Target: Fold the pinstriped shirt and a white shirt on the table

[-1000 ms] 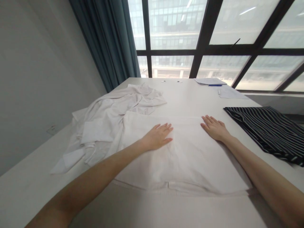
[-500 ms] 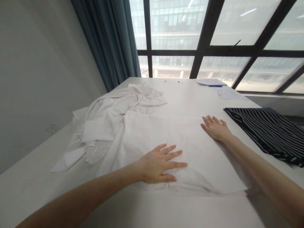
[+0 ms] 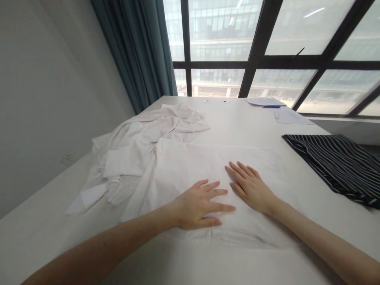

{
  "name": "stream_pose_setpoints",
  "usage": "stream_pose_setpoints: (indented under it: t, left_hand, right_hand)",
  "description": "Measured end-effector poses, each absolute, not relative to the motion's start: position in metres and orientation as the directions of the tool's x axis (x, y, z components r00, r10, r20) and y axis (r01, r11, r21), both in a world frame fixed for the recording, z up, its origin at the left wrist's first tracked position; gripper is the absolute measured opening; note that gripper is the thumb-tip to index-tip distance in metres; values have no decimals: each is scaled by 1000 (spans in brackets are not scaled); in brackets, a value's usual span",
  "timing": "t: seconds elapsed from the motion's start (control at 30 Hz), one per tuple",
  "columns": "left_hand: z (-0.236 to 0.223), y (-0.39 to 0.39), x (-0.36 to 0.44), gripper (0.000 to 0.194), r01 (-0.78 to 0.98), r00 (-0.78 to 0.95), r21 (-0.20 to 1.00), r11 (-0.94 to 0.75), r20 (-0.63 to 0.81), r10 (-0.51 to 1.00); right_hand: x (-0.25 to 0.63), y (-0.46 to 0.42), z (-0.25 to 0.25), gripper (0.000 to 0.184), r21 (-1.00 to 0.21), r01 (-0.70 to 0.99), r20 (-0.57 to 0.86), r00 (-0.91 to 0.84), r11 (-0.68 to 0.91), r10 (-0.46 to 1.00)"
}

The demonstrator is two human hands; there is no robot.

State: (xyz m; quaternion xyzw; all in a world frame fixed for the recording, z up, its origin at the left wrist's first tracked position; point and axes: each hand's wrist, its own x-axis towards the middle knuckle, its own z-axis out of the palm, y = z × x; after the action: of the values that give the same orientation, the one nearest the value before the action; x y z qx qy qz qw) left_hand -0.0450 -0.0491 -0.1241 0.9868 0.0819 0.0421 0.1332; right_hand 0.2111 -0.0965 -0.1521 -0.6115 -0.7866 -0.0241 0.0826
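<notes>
A white shirt (image 3: pixel 192 162) lies on the table, its near part flat and smooth under my hands. Its rumpled part (image 3: pixel 166 122), with a cuffed sleeve (image 3: pixel 121 161), spreads to the left and away from me. My left hand (image 3: pixel 202 206) rests flat on the cloth near its front edge, fingers spread. Palm down, my right hand (image 3: pixel 251 186) lies on the same cloth to the right of my left hand, fingers stretched out. Small creases show along the near edge below my left hand.
A folded black garment with white stripes (image 3: pixel 338 166) lies at the table's right side. Papers (image 3: pixel 264 101) and a blue pen (image 3: pixel 271 106) sit at the far right. A white table (image 3: pixel 231 122) reaches toward the window; a blue curtain (image 3: pixel 136 55) hangs at the left.
My right hand has moved left and nearer to me, from the cloth's right edge to its middle. My left hand stays in place on the cloth.
</notes>
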Motion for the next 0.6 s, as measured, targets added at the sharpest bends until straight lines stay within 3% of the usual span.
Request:
stream_pose_setpoints:
  t: [0.17, 0.6]
  left_hand:
    - [-124, -49, -45, 48, 143, 983, 280, -949, 73, 170]
    - [-111, -55, -75, 54, 160, 987, 330, -930, -74, 144]
  right_hand:
    - [233, -126, -146, 53, -86, 931, 113, -345, 355, 932]
    - [267, -166, -147, 62, -55, 946, 72, -317, 321, 946]
